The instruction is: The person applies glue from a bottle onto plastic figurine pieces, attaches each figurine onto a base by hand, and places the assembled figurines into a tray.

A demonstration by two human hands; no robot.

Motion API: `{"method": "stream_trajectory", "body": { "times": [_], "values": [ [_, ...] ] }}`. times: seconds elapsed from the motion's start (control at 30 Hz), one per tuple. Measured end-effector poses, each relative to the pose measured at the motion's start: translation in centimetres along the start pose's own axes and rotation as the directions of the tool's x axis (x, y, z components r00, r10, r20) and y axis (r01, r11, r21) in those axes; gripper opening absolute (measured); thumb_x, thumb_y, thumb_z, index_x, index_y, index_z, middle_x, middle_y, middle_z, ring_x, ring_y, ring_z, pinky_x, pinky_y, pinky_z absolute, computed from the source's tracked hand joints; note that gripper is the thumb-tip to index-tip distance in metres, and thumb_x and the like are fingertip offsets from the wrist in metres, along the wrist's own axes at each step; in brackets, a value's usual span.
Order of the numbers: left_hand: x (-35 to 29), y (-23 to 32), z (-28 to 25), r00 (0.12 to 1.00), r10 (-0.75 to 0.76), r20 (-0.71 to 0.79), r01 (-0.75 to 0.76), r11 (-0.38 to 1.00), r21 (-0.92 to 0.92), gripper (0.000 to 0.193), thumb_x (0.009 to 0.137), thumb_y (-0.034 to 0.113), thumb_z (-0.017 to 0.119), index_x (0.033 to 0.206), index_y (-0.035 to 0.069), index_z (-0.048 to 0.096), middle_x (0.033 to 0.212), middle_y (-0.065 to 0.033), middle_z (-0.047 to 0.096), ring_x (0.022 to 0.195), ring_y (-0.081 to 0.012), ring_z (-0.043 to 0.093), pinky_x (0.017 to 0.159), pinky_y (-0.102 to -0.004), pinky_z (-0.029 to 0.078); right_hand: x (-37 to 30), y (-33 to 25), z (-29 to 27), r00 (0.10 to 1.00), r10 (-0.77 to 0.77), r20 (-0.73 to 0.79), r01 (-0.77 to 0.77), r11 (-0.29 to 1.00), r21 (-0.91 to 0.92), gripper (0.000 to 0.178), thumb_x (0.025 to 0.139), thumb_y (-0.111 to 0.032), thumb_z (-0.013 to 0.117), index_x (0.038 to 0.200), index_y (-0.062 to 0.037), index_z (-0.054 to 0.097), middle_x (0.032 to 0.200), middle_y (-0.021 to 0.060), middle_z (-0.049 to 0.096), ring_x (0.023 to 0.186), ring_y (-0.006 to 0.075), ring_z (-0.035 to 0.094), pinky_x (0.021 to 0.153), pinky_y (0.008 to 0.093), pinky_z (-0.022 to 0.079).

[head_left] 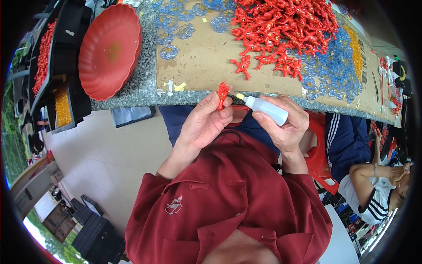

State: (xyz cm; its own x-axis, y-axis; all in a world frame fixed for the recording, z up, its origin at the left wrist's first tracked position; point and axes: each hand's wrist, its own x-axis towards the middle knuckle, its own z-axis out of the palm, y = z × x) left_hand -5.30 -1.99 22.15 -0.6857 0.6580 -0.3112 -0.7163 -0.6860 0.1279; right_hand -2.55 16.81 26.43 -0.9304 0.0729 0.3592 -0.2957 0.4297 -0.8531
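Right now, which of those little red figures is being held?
The red figure in the left hand, near the white bottle; the other figures on the cardboard touch no hand.

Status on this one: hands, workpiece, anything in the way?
Left hand pinching small red figure. Right hand holding pale bottle, yellow tip pointed toward figure; contact unclear. Red pile beyond on cardboard, apart from both hands.

Maroon shirt (220, 185): short line of white embroidered lettering (175, 199) on chest, just beside white outline emblem (173, 208). Cardboard sheet (202, 66): dark printed characters (364, 55) along right part, near yellow pieces (354, 48); foreshortened, not clearly legible. Co-worker's white shirt (348, 190): small dark mark (383, 181), too small to read.
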Motion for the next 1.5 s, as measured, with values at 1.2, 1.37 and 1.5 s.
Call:
{"method": "stream_trajectory", "body": {
  "times": [1.2, 1.37, 1.5],
  "values": [
    [-3.5, 4.4, -1.2, 0.969, 0.233, -0.079, -0.225, 0.97, 0.094, 0.027, 0.091, 0.016, 0.051, 0.115, 0.006, 0.049, 0.091, -0.008, 0.053, 0.073, -0.0151, 0.048, 0.062, -0.0256, 0.038, 7.5, 0.8, 7.8, 0.977, 0.079, 0.2, -0.051, 0.988, -0.145, 0.04, 0.069, -0.005, 0.07, 0.107, -0.0029, 0.057, 0.094, 0.0115, 0.063, 0.086, 0.0207, 0.062, 0.074, 0.0324, 0.049],
    [-3.1, 4.4, -1.1, 0.979, 0.195, -0.06, -0.19, 0.979, 0.08, 0.026, 0.091, 0.016, 0.051, 0.115, 0.006, 0.049, 0.091, -0.0071, 0.054, 0.072, -0.0147, 0.048, 0.062, -0.0254, 0.037, 12.6, 2.1, 5.9, 0.955, -0.226, 0.189, 0.292, 0.815, -0.5, 0.03, 0.07, -0.002, 0.064, 0.099, -0.0001, 0.059, 0.093, 0.0149, 0.058, 0.081, 0.03, 0.054, 0.073, 0.0385, 0.045],
    [-2.8, 4.1, -1.0, 0.985, 0.166, -0.042, -0.162, 0.983, 0.091, 0.026, 0.091, 0.016, 0.049, 0.115, 0.006, 0.049, 0.092, -0.0064, 0.054, 0.07, -0.0139, 0.048, 0.062, -0.0251, 0.037, 14.1, 3.4, 6.8, 0.929, -0.289, 0.23, 0.365, 0.628, -0.687, 0.018, 0.068, -0.005, 0.066, 0.085, 0.0001, 0.062, 0.087, 0.0106, 0.055, 0.085, 0.0273, 0.05, 0.074, 0.0354, 0.044]
  ]
}}
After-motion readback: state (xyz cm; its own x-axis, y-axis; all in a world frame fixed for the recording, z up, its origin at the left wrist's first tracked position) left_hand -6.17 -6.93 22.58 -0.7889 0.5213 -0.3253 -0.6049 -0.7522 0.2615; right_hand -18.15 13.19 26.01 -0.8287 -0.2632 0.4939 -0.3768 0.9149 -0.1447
